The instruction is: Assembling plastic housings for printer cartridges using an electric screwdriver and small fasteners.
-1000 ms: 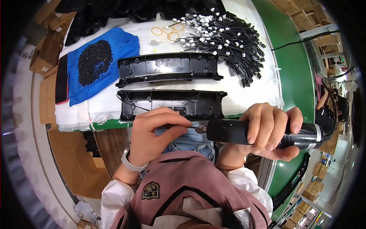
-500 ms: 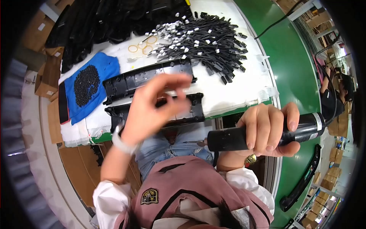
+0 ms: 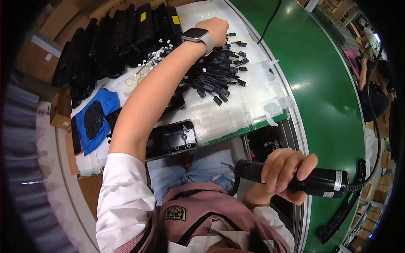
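While right hand (image 3: 283, 172) wraps black electric screwdriver (image 3: 295, 179), left hand (image 3: 218, 28) stretches onto black connector pile (image 3: 215, 74); grip unclear.

Scene bright, lit evenly from overhead. Specular glare patches on the glossy green conveyor belt (image 3: 333, 84) and on the clear plastic sheet covering the white work table (image 3: 236, 109). Shadows soft, short. Strong fisheye distortion: straight edges of belt and table bow toward the rim; dark vignette rings the frame. Centre sharp; periphery smeared, notably the grey blur at lower left.
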Action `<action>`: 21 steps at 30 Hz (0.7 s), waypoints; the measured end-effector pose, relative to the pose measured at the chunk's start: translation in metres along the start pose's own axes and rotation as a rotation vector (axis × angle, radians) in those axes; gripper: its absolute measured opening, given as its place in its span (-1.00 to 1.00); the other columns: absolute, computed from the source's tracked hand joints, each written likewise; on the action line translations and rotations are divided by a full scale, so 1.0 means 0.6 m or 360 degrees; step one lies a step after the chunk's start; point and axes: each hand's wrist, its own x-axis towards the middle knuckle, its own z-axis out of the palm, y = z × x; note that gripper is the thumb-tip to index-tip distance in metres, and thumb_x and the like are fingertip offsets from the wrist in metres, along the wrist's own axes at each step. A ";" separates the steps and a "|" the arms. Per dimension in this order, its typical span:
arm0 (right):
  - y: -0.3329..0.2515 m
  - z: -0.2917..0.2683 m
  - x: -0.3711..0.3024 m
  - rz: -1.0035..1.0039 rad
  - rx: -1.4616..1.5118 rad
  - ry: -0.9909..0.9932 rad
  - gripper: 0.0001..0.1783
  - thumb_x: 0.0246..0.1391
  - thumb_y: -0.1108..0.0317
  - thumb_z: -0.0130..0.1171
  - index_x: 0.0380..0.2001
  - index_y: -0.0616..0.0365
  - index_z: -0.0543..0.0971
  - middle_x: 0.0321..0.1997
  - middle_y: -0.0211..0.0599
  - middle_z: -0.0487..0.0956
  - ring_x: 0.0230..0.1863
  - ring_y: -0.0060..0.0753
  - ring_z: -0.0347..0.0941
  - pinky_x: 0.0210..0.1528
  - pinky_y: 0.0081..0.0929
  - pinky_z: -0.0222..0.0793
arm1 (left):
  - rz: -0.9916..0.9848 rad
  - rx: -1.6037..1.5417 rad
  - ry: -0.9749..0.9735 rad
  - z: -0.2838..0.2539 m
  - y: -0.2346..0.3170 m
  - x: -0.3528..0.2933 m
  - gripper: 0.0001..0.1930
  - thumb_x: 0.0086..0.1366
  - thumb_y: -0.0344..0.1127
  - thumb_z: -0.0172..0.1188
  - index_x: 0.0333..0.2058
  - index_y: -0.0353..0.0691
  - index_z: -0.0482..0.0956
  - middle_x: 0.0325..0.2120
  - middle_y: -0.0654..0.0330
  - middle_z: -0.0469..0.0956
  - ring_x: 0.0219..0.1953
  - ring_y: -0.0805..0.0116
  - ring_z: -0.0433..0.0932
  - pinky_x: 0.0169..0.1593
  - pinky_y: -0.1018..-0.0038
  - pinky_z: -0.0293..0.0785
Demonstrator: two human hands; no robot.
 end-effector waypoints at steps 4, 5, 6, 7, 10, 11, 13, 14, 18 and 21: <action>-0.001 -0.014 -0.004 0.0003 -0.0011 0.0097 -0.56 0.03 0.19 0.33 -0.20 0.14 0.33 -0.54 -0.27 0.51 -0.71 -0.41 0.45 -0.64 -0.42 0.41 | 0.0147 0.0061 0.0358 -0.026 -0.002 -0.011 -0.85 0.10 -0.27 0.31 -0.36 -0.17 0.67 -0.34 0.07 0.65 -0.36 0.19 0.65 -0.23 0.39 0.55; 0.000 -0.019 -0.004 0.0019 0.0019 0.0093 -0.56 0.03 0.19 0.33 -0.20 0.14 0.32 -0.54 -0.27 0.51 -0.71 -0.42 0.45 -0.65 -0.42 0.41 | 0.0048 -0.0002 0.0344 -0.056 0.003 -0.020 -0.84 0.10 -0.35 0.25 -0.33 -0.22 0.66 -0.33 0.01 0.64 -0.37 0.12 0.65 -0.25 0.35 0.56; -0.004 -0.021 -0.007 0.0022 0.0061 0.0084 -0.56 0.04 0.19 0.33 -0.20 0.14 0.32 -0.53 -0.27 0.52 -0.72 -0.42 0.44 -0.65 -0.43 0.40 | -0.0050 -0.0046 0.0333 -0.098 0.012 -0.037 -0.83 0.09 -0.42 0.19 -0.31 -0.28 0.65 -0.33 -0.06 0.63 -0.38 0.05 0.65 -0.27 0.31 0.57; -0.005 -0.020 -0.007 0.0021 0.0079 0.0089 -0.56 0.04 0.19 0.33 -0.20 0.14 0.32 -0.53 -0.27 0.52 -0.72 -0.42 0.44 -0.65 -0.43 0.40 | 0.0075 -0.0099 0.0664 -0.125 -0.004 -0.062 -0.89 0.10 -0.45 0.21 -0.39 -0.30 0.66 -0.46 0.07 0.60 -0.45 0.26 0.61 -0.38 0.43 0.49; -0.007 -0.027 -0.010 0.0008 0.0108 0.0059 -0.56 0.04 0.19 0.32 -0.20 0.13 0.31 -0.52 -0.28 0.52 -0.73 -0.43 0.44 -0.66 -0.44 0.40 | -0.0180 -0.0583 0.0788 -0.176 -0.039 -0.120 -0.87 0.19 -0.39 0.18 -0.45 -0.31 0.64 -0.62 0.20 0.57 -0.49 0.45 0.60 -0.49 0.56 0.42; -0.005 -0.028 -0.011 -0.0007 0.0124 0.0096 -0.56 0.04 0.19 0.32 -0.20 0.13 0.30 -0.52 -0.28 0.52 -0.73 -0.43 0.44 -0.66 -0.45 0.40 | -0.0396 -0.0933 0.0746 -0.180 -0.057 -0.134 -0.85 0.23 -0.36 0.16 -0.41 -0.32 0.63 -0.59 0.19 0.58 -0.49 0.47 0.59 -0.48 0.60 0.42; 0.001 -0.023 -0.011 -0.0038 0.0141 0.0155 -0.57 0.04 0.22 0.31 -0.21 0.13 0.29 -0.53 -0.29 0.53 -0.73 -0.45 0.44 -0.66 -0.47 0.40 | -0.0485 -0.1365 0.0704 -0.177 -0.139 -0.178 -0.86 0.24 -0.34 0.19 -0.30 -0.28 0.62 -0.44 0.16 0.61 -0.43 0.43 0.61 -0.37 0.59 0.47; 0.005 -0.020 -0.010 -0.0035 0.0150 0.0148 -0.57 0.04 0.22 0.31 -0.21 0.13 0.29 -0.53 -0.29 0.53 -0.73 -0.45 0.44 -0.66 -0.47 0.40 | -0.0350 -0.1460 0.0701 -0.170 -0.185 -0.195 -0.83 0.22 -0.35 0.24 -0.23 -0.24 0.63 -0.32 0.15 0.63 -0.37 0.37 0.64 -0.26 0.53 0.53; 0.008 -0.017 -0.009 -0.0038 0.0090 0.0150 -0.59 0.03 0.26 0.29 -0.21 0.13 0.29 -0.59 -0.33 0.51 -0.75 -0.47 0.42 -0.66 -0.48 0.40 | -0.0418 -0.1500 0.0701 -0.157 -0.207 -0.278 -0.79 0.25 -0.45 0.20 -0.15 -0.40 0.60 -0.39 0.14 0.63 -0.35 0.42 0.65 -0.27 0.61 0.55; 0.018 -0.005 -0.003 -0.0022 0.0068 0.0181 -0.60 0.01 0.27 0.28 -0.22 0.14 0.29 -0.63 -0.37 0.49 -0.78 -0.49 0.41 -0.67 -0.48 0.40 | -0.0471 -0.1368 0.0577 -0.139 -0.248 -0.329 -0.75 0.21 -0.49 0.22 -0.12 -0.44 0.58 -0.44 0.18 0.65 -0.34 0.47 0.64 -0.26 0.64 0.53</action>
